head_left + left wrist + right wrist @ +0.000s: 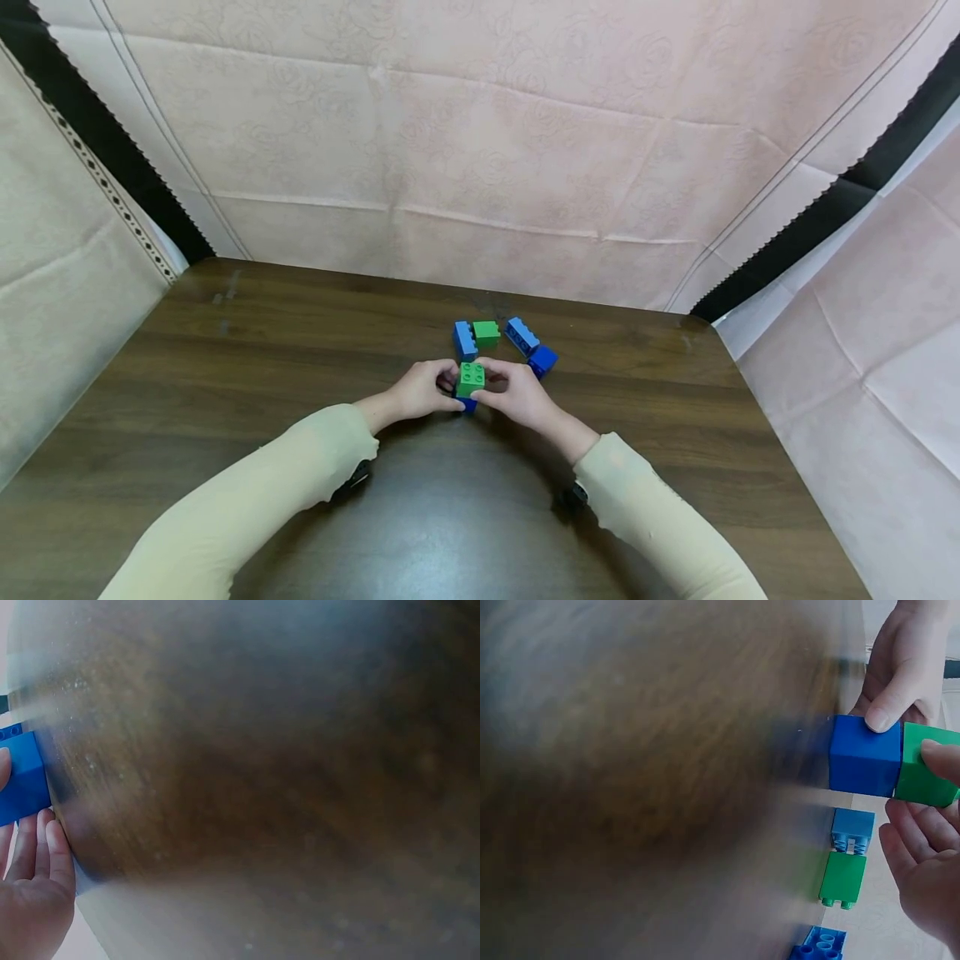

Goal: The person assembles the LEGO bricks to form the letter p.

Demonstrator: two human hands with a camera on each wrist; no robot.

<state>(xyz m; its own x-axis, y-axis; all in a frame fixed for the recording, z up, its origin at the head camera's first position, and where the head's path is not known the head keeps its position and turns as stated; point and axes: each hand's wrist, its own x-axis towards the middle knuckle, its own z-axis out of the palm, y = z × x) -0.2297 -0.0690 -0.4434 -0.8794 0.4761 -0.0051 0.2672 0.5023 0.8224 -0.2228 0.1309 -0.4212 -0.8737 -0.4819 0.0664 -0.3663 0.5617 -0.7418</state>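
Observation:
A green brick (471,379) with studs on top sits on a dark blue brick (865,755) in front of me on the wooden table. My left hand (416,390) pinches the blue brick from the left, its thumb on the near face in the right wrist view. From the other side my right hand (517,392) grips the green brick between thumb and fingers. The two bricks are lined up face to face, with a thin seam between them. Only the blue brick shows in the left wrist view, at its left edge.
Just beyond the hands lie a lighter blue brick (464,341) and another green brick (486,333), side by side. Right of them, a second lighter blue brick (521,335) lies against a dark blue one (542,361). Pale cloth (450,150) hangs behind the brown table (300,333).

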